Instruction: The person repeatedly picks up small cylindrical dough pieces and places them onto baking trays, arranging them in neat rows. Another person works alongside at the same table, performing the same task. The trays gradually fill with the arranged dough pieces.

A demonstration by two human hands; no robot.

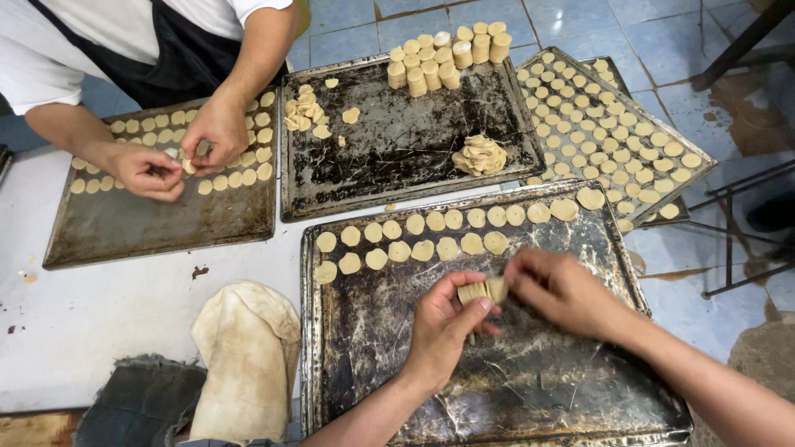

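My left hand [443, 327] is curled shut around a short stack of dough discs [482, 290], held just above the near tray [530, 389]. The stack lies on its side, long axis roughly left-right, the free end pointing at my right hand [563, 290]. Right fingers [520, 271] are pinched closed on that end disc, touching it, so the right hand works the end while the left carries the stack. Laid discs [422, 248] sit in two rows along the far edge of the near tray, just beyond both hands; the upper row runs almost the full width, the lower stops about level with the stack. The rest of the tray is bare dark metal. Across the table a co-worker's hands [178, 153] pinch a disc over a left tray [157, 223]. The middle tray [389, 141] holds upright stacks of discs [447, 54] at its far edge and a loose heap [480, 155]. A full tray [613, 124] sits on the right. A cream cloth [244, 356] lies left of my tray. No packages, labels or signs in view.
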